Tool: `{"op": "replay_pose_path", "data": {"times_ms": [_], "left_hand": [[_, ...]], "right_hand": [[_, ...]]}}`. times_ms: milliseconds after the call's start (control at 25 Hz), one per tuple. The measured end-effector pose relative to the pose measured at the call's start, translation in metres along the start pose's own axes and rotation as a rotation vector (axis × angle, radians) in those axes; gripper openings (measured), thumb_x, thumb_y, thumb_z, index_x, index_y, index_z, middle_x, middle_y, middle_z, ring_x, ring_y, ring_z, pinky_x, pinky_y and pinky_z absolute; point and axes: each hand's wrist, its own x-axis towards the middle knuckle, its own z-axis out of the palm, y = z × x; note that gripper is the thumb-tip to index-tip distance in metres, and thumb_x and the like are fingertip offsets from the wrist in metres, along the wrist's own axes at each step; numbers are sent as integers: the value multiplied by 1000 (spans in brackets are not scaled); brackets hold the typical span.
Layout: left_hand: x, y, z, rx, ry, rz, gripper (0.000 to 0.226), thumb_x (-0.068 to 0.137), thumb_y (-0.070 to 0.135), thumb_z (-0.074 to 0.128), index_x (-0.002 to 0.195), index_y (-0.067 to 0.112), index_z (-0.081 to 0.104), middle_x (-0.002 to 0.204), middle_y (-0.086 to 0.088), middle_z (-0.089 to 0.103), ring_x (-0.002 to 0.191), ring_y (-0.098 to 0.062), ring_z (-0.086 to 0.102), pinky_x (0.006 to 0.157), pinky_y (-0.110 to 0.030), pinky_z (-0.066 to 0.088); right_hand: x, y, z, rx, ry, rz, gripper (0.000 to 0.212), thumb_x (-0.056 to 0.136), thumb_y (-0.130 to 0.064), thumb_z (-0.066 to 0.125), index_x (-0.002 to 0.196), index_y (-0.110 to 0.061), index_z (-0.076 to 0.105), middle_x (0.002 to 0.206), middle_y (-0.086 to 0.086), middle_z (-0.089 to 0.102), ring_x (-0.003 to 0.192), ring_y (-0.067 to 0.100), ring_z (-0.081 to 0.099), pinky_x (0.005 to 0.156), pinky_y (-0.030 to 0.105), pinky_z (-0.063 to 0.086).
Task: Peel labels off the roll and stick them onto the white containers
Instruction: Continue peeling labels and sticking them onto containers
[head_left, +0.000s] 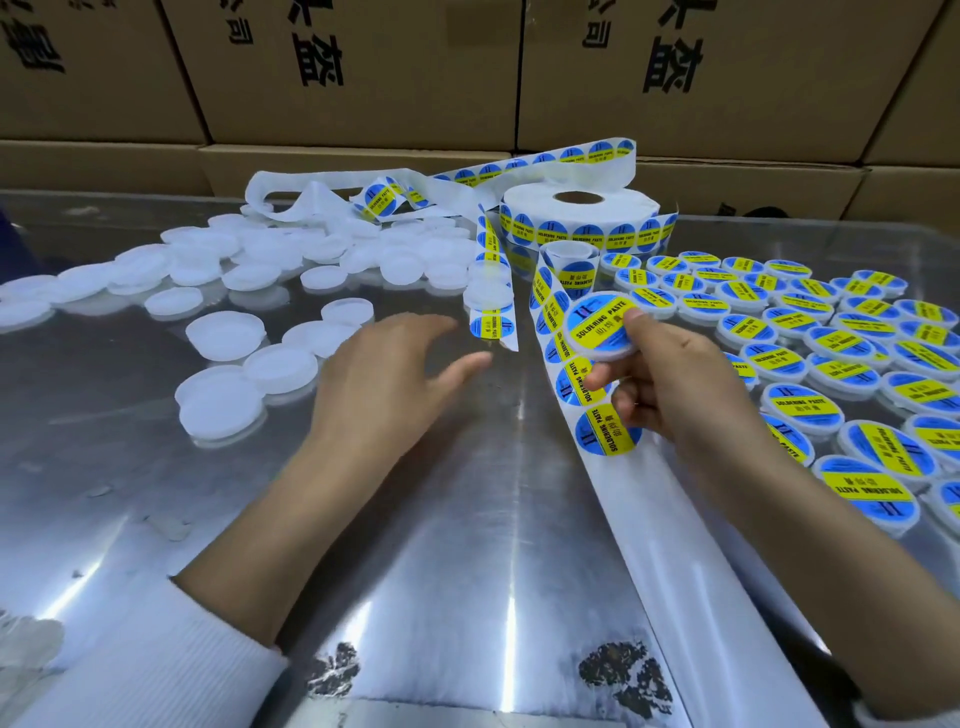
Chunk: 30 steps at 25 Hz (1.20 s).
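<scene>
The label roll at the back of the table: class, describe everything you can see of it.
The label roll lies flat on the shiny metal table, brown cardboard core facing up. It is wound white backing paper carrying round blue-and-yellow "SOLDERING PASTE" stickers around its side. Loose strip trails off it toward the person. Neither hand touches the roll itself.
</scene>
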Motion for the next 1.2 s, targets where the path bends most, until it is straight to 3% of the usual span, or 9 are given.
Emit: {"op": "replay_pose_path", "data": {"times_ms": [80,200,320,440,600,760,880,1040,1200], "left_hand": [[3,-20,6,206,-247,-121,70,86,60,50,139,15,41,140,-5,46,129,-25,40,100,-40,39],[6,-37,13,267,-416,-298,83,86,70,32,144,11,29,148,-8,34,139,-27,25,109,-48,27],[7,-38,16,268,-370,-280,69,87,66,35,125,10,47,133,-9,50,127,-28,40,104,-46,32],[5,-32,14,162,-217,-166,42,88,51,51,100,12,56,104,-8,64,103,-30,55,84,-38,40],[3,-27,15,-12,-205,-109,18,89,38,58,85,20,55,94,-1,61,89,-23,56,66,-33,40],[2,-20,18,-191,-206,-67,18,92,39,53,82,24,49,75,6,56,76,-23,55,61,-35,38],[1,-11,18,-399,-135,-73,24,89,48,49,80,25,47,63,7,59,59,-9,50,57,-29,39],[2,-7,15,-518,-54,-80,25,92,42,51,75,25,46,54,15,55,54,-5,46,48,-18,31],[0,-9,20,-488,-138,-92,29,92,43,51,75,21,55,56,9,57,53,-5,48,54,-20,35]], "right_hand": [[8,2,-10,-81,79,6,36,102,-27,35,74,-13,53,52,-1,65,32,5,39,36,12,34],[17,10,-22,-229,151,27,25,102,-23,36,92,-10,55,58,2,64,35,3,45,38,16,38],[25,20,-29,-336,191,119,26,101,-24,37,121,-11,48,61,0,63,45,13,48,45,22,37],[29,25,-37,-442,157,203,42,100,-27,39,140,-13,33,63,4,61,48,17,48,47,24,40],[27,28,-40,-820,188,-4,27,95,-23,42,116,-20,59,79,5,67,75,25,55,69,34,45],[22,29,-35,-979,191,-209,26,94,-18,44,107,-24,67,113,1,64,96,23,55,72,31,38],[27,33,-37,-1083,104,-137,32,95,-17,42,119,-21,63,126,5,59,118,28,49,87,38,43],[28,38,-41,-1153,95,-25,33,97,-24,39,125,-18,54,130,5,55,127,32,33,92,41,38],[28,39,-44,-1172,121,55,33,96,-32,39,123,-17,49,127,9,54,130,30,30,93,43,36]]}}
